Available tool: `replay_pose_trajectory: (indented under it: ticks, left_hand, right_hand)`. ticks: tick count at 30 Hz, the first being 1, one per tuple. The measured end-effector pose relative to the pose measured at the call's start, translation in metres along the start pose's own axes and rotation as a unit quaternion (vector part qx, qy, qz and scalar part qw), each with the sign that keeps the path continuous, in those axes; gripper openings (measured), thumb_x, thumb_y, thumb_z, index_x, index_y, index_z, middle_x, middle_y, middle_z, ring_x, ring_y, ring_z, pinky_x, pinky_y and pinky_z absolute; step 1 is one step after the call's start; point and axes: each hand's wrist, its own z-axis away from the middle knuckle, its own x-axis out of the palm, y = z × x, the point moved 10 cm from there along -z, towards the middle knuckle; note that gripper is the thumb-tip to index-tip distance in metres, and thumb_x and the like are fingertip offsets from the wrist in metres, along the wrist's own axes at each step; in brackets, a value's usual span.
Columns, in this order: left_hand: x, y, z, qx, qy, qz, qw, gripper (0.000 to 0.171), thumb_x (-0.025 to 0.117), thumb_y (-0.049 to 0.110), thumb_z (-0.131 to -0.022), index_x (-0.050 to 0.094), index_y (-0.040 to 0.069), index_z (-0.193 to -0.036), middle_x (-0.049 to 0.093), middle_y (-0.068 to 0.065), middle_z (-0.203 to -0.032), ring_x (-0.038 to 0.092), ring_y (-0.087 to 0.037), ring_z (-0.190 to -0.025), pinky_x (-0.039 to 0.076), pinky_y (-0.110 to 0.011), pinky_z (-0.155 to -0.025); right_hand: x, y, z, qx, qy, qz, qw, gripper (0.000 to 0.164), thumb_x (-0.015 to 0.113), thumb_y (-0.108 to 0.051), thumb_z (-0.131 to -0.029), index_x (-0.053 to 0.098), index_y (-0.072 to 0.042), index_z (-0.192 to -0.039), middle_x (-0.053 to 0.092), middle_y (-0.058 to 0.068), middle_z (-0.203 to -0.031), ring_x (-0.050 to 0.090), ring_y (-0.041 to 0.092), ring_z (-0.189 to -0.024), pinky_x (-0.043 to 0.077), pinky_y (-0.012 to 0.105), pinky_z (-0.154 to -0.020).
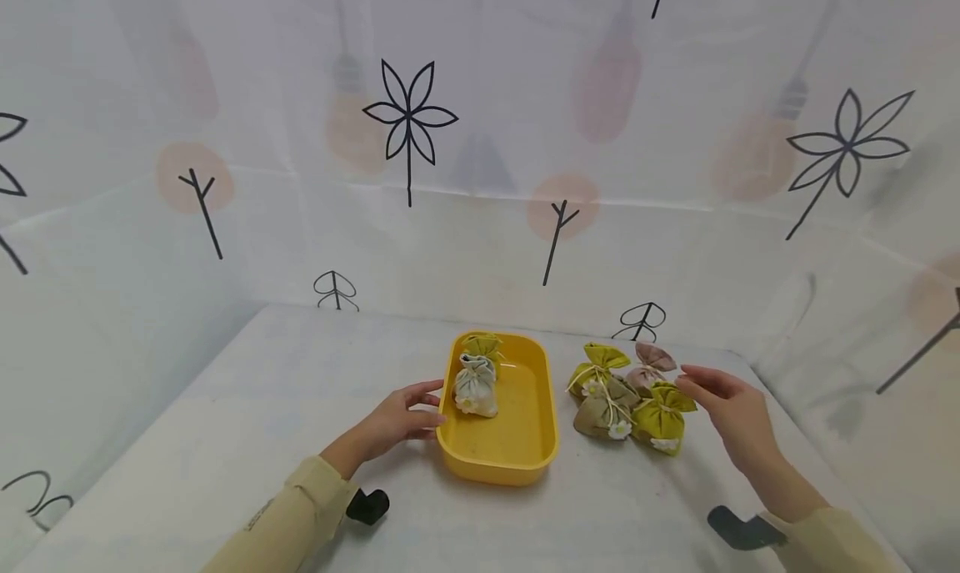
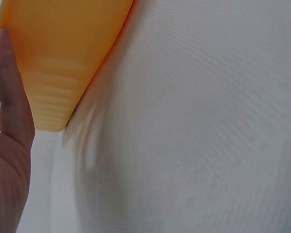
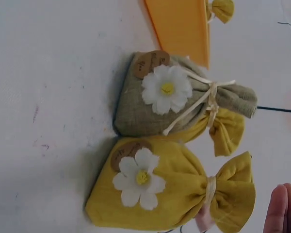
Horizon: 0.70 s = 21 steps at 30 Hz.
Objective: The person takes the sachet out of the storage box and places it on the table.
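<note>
My left hand (image 1: 393,423) touches the left side of a yellow plastic tray (image 1: 498,471), its fingers fairly straight against the outer wall. Inside, a white drawstring sachet (image 1: 476,388) with a small flower leans before a yellow-green sachet (image 1: 482,345). To the right, my right hand (image 1: 735,410) hovers beside a cluster of cloth sachets, holding nothing. Nearest its fingertips are a pink sachet (image 1: 654,357) and a mustard-yellow sachet (image 3: 150,187) with a white flower. A grey-brown sachet (image 3: 155,104) stands alongside, and another yellow sachet (image 1: 603,356) is behind it.
All of this stands on a white-covered table (image 1: 300,373). A pale patterned curtain (image 1: 480,248) encloses the back and sides. Dark straps, one a black piece (image 1: 367,506), show at both wrists.
</note>
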Motion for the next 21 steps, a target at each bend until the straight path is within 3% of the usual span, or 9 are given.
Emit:
replay_pose_trajectory:
  ticks: [3, 7, 14, 21]
  left_hand:
    - [0.0, 0.001, 0.0, 0.0, -0.002, 0.0, 1.0, 0.067, 0.071, 0.017, -0.083, 0.038, 0.012, -0.142, 0.049, -0.014, -0.121, 0.061, -0.021, -0.091, 0.054, -0.033, -0.078]
    - [0.0, 0.001, -0.001, 0.0, -0.004, 0.002, 1.0, 0.067, 0.071, 0.017, -0.083, 0.038, 0.012, -0.142, 0.049, -0.014, -0.122, 0.061, -0.021, -0.091, 0.054, -0.033, -0.078]
    - [-0.001, 0.001, 0.0, 0.0, -0.002, 0.006, 1.0, 0.068, 0.071, 0.017, -0.083, 0.039, 0.012, -0.142, 0.048, -0.015, -0.122, 0.061, -0.021, -0.09, 0.054, -0.033, -0.079]
    - [-0.001, 0.001, 0.0, 0.0, -0.005, 0.007, 1.0, 0.067, 0.07, 0.016, -0.084, 0.038, 0.011, -0.142, 0.049, -0.014, -0.121, 0.061, -0.021, -0.09, 0.054, -0.033, -0.079]
  right_hand:
    - [0.004, -0.009, 0.0, -0.016, 0.003, -0.02, 1.0, 0.064, 0.059, -0.047, -0.087, 0.052, 0.002, -0.127, 0.059, -0.006, -0.104, 0.053, 0.001, -0.086, 0.047, 0.017, -0.077]
    - [0.012, -0.019, 0.002, -0.033, -0.004, -0.058, 0.998, 0.061, 0.063, -0.043, -0.086, 0.054, 0.004, -0.123, 0.059, -0.016, -0.097, 0.054, 0.001, -0.086, 0.048, 0.012, -0.074]
    - [0.035, -0.033, 0.001, -0.032, -0.033, -0.072, 0.996, 0.057, 0.065, -0.041, -0.085, 0.057, 0.002, -0.122, 0.059, -0.001, -0.112, 0.049, 0.003, -0.099, 0.043, 0.008, -0.079]
    - [0.061, -0.048, -0.002, -0.047, -0.056, -0.098, 0.992, 0.052, 0.067, -0.033, -0.086, 0.057, 0.005, -0.121, 0.06, 0.002, -0.112, 0.053, 0.002, -0.095, 0.045, 0.01, -0.078]
